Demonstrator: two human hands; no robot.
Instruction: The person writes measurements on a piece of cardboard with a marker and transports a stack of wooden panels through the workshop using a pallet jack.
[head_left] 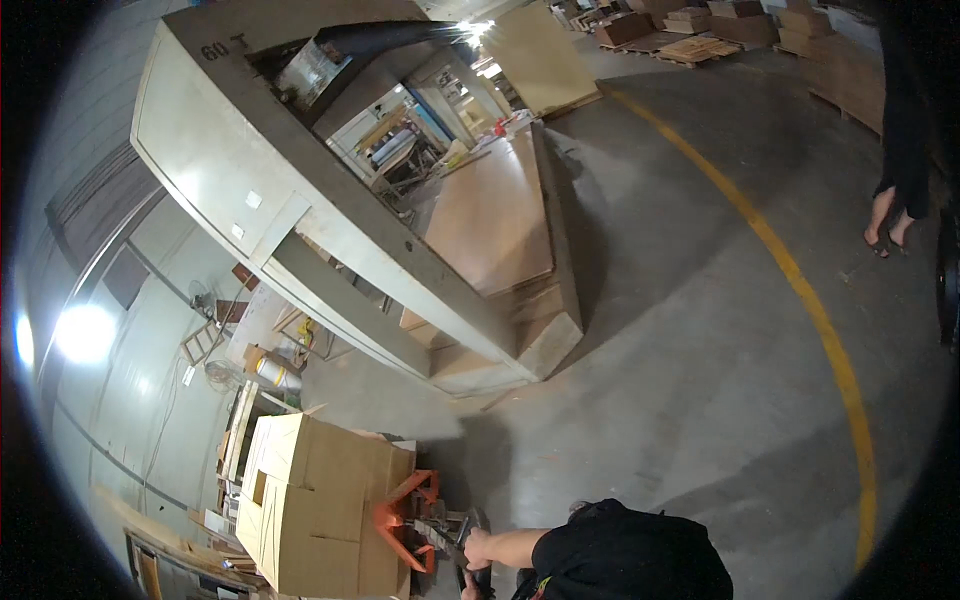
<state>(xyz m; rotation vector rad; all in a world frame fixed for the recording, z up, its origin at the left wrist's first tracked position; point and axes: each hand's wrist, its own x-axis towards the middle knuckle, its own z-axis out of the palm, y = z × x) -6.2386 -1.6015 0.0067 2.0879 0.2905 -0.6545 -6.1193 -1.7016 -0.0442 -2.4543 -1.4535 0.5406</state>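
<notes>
And there's my right hand [479, 549], fingers curled close around the dark handle [467, 530] of the orange pallet jack [389, 516], no wide gap showing in that grip! My left hand [471, 592] is just below it at the bottom edge, near the same handle, but it's cut off there, so I can't tell how far its fingers are open or whether they hold anything. The jack itself sits low and left of centre, its orange frame right up against a tall, pale tan stack [335, 500]. Up above, the big grey machine frame [330, 225] leans across my fisheye view, a brown board [492, 215] lying on its bed. Over right, a yellow line [775, 245] curves down the grey floor [650, 330], and beyond it stands another person [903, 150] in dark clothes.
</notes>
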